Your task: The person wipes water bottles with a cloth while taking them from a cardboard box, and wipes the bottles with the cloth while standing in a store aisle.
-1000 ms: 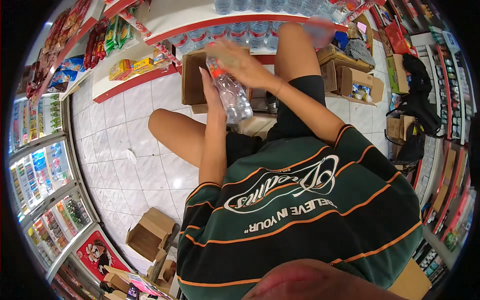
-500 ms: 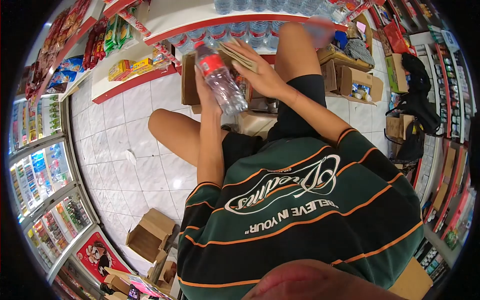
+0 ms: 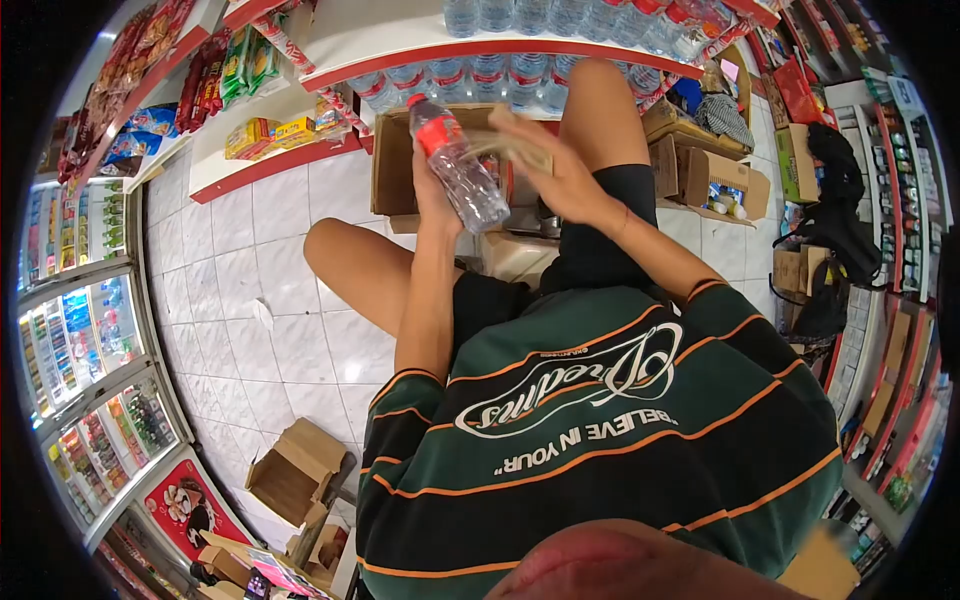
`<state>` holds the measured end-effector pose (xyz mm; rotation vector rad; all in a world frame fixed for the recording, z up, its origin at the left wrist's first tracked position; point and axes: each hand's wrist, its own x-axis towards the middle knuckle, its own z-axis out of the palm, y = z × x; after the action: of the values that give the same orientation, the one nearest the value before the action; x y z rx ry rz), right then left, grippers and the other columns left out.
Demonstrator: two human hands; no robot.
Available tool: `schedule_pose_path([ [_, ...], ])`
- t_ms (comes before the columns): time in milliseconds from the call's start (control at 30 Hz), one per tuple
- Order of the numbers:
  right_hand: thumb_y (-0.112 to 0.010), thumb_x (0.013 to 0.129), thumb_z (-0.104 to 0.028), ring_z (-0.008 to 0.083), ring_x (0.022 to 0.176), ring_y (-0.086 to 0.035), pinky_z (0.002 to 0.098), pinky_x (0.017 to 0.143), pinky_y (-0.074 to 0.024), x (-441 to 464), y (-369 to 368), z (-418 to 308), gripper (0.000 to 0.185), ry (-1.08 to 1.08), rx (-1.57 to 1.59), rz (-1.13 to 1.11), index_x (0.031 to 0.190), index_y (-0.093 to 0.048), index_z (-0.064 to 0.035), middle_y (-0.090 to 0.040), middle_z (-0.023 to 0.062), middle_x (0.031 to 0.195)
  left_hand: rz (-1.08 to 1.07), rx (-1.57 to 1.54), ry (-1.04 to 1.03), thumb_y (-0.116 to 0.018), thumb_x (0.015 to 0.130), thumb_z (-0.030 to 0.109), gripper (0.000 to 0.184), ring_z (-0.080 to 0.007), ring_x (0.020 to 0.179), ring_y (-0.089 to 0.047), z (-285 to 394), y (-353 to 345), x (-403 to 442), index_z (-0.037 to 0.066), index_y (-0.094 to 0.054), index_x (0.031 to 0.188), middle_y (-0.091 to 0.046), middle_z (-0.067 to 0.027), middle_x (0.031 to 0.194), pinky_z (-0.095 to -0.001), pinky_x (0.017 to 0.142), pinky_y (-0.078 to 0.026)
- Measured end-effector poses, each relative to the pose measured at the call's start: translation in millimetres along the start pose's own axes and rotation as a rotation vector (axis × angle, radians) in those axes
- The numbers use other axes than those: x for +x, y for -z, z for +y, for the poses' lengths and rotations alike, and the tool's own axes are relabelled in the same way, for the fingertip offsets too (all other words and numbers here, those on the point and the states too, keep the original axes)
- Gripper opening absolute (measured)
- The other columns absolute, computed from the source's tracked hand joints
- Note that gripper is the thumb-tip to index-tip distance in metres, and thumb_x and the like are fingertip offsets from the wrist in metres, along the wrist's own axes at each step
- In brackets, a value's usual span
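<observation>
A clear plastic bottle with a red cap and red label (image 3: 465,178) is tilted in my left hand (image 3: 436,197), whose fingers wrap round its left side. To the right of the bottle, my right hand (image 3: 560,172) holds a folded beige cloth (image 3: 500,148), blurred by motion, close to the label. Behind both hands stands an open cardboard box (image 3: 393,165), partly hidden by the bottle and my left hand. Whether the cloth touches the bottle cannot be made out.
Rows of water bottles (image 3: 490,78) stand on the red-edged shelf (image 3: 430,60) and under it. An open carton (image 3: 715,180) is right of my knee. Another empty carton (image 3: 297,470) lies lower left, and glass-door coolers (image 3: 85,340) line the left side.
My right hand with the cloth has moved across the bottle and is now at its right side. The bottle has turned a little in my left hand. The whole view has shifted slightly.
</observation>
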<state>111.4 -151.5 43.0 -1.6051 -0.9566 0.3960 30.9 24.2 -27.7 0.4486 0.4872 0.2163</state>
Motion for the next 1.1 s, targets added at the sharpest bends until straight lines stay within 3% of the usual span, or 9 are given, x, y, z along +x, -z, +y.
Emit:
schedule_pose_path([
  [167,-0.058,0.098,-0.011,0.0378,0.145,-0.037,0.0416,0.119,-0.0305,47,-10,19,0.046,0.151,-0.179,0.133,0.144,-0.055,-0.0120,-0.046,0.0208,0.152,0.002,0.011,0.054,-0.045,0.098,0.068,0.063,-0.0204,0.076,-0.068,-21,-31,-15,0.012,-0.060,0.120,-0.068,-0.0051,0.094,-0.0368,0.065,-0.058],
  [233,-0.057,0.099,-0.011,0.0345,0.152,-0.025,0.0428,0.123,-0.0204,42,-20,19,0.046,0.171,-0.190,-0.103,0.145,-0.054,-0.0105,-0.038,0.0159,0.159,-0.021,0.044,0.063,-0.047,0.100,0.063,0.059,-0.0208,0.088,-0.069,-26,-18,-11,0.011,-0.059,0.126,-0.068,-0.0065,0.104,-0.0368,0.076,-0.059],
  [333,-0.054,0.097,-0.007,0.0344,0.153,-0.024,0.0418,0.123,-0.0196,1,-27,9,0.046,0.051,-0.106,-0.141,0.143,-0.056,-0.0096,-0.028,0.0202,0.163,0.072,0.065,-0.080,-0.047,0.099,0.064,0.063,-0.0241,0.110,-0.064,-25,-14,-7,0.012,-0.055,0.134,-0.064,-0.0086,0.120,-0.0405,0.096,-0.053],
  [500,-0.050,0.100,-0.009,0.0293,0.151,-0.029,0.0397,0.123,-0.0197,-42,-18,1,0.044,-0.108,0.103,-0.245,0.144,-0.053,-0.0030,-0.031,0.0179,0.163,0.177,0.115,-0.087,-0.048,0.098,0.065,0.064,-0.0238,0.098,-0.066,-7,-2,5,0.008,-0.056,0.127,-0.065,-0.0094,0.112,-0.0418,0.087,-0.055],
  [567,-0.052,0.103,-0.006,0.0259,0.151,-0.030,0.0368,0.121,-0.0244,-38,-11,16,0.041,-0.230,0.388,-0.107,0.144,-0.053,-0.0026,-0.037,0.0167,0.160,0.202,0.117,-0.069,-0.047,0.099,0.064,0.063,-0.0231,0.093,-0.066,-3,-5,3,0.007,-0.056,0.126,-0.066,-0.0091,0.109,-0.0422,0.083,-0.056],
  [733,-0.057,0.103,-0.017,0.0268,0.150,-0.032,0.0386,0.122,-0.0240,25,-12,31,0.046,-0.089,0.145,0.136,0.145,-0.050,-0.0005,-0.043,0.0157,0.156,0.022,0.054,-0.021,-0.047,0.100,0.063,0.058,-0.0218,0.091,-0.067,-14,-7,-1,0.011,-0.057,0.125,-0.067,-0.0070,0.104,-0.0384,0.078,-0.057],
  [833,-0.062,0.099,-0.018,0.0320,0.150,-0.030,0.0404,0.121,-0.0266,38,-35,45,0.049,-0.005,-0.051,0.013,0.144,-0.052,-0.0032,-0.037,0.0188,0.159,0.061,0.123,0.015,-0.050,0.099,0.062,0.058,-0.0189,0.091,-0.067,-20,-15,-6,0.011,-0.059,0.126,-0.067,-0.0043,0.105,-0.0372,0.081,-0.056],
  [933,-0.061,0.098,-0.011,0.0323,0.153,-0.025,0.0410,0.121,-0.0253,18,-46,30,0.050,0.063,-0.105,-0.099,0.147,-0.052,-0.0094,-0.026,0.0193,0.164,0.091,0.048,-0.083,-0.055,0.099,0.058,0.061,-0.0224,0.113,-0.063,-17,-5,0,0.009,-0.055,0.135,-0.063,-0.0086,0.126,-0.0385,0.094,-0.053],
  [1100,-0.058,0.101,-0.010,0.0303,0.152,-0.028,0.0373,0.119,-0.0277,-32,-23,11,0.050,-0.095,0.077,-0.279,0.149,-0.049,-0.0116,-0.025,0.0204,0.164,0.170,0.094,-0.119,-0.052,0.096,0.067,0.068,-0.0281,0.102,-0.066,3,16,15,0.006,-0.057,0.127,-0.065,-0.0141,0.118,-0.0435,0.087,-0.056],
])
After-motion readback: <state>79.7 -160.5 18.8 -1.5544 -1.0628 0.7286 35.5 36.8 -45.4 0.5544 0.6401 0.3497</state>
